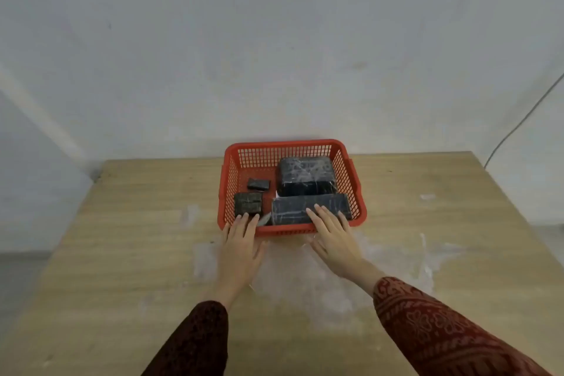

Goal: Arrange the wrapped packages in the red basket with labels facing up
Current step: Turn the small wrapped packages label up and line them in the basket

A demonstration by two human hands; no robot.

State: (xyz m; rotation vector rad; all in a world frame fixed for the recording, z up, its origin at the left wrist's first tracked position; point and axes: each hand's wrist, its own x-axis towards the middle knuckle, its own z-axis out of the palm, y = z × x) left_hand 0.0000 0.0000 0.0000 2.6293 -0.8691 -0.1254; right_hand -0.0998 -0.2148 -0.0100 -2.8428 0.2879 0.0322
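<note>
A red mesh basket [283,149] stands at the far middle of the wooden table. Inside lie several dark packages in clear wrap: a big block [306,175] at the back right, a long flat one [299,209] along the front, a small square one [248,204] at the front left and a tiny one [258,184] behind it. No label shows on any of them. My left hand [241,238] lies flat over the basket's front left rim, fingers spread. My right hand [332,233] reaches over the front rim, its fingertips resting on the long package.
The wooden table [122,238] has whitish smears and a sheet of clear film [305,278] in front of the basket. A pale wall stands right behind the basket. A thin cable [515,128] hangs at the right.
</note>
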